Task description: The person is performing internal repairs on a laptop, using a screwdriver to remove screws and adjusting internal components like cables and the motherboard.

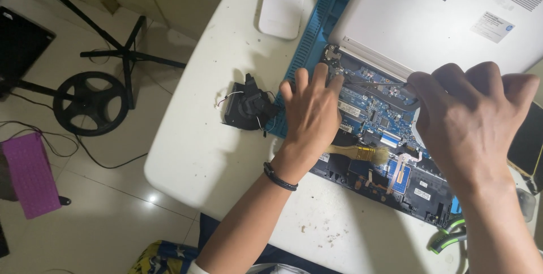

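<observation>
**Opened laptop, internals exposed**

White table [226, 155], blue repair mat [317, 31]. I log the laptop base [390, 155] on it: stiff, fragile (grip edges, I judge). Left hand [311, 113] spread on board; right hand [475, 121] pinches a thin tool [376, 84].

We note the opened laptop base [390, 132] partly covered by our left hand [310, 117] and right hand [472, 121], so the board beneath the palms is unseen, and the tip of the thin tool [378, 84] pinched in the right hand's fingers is too fine to identify. The silver lid panel [441, 16] is cut off by the top and right edges, the green-and-black object [447, 237] by the lower right, and the dark phone-like slab [527, 138] by the right edge; the brush [362, 152] handle vanishes under our left wrist
</observation>
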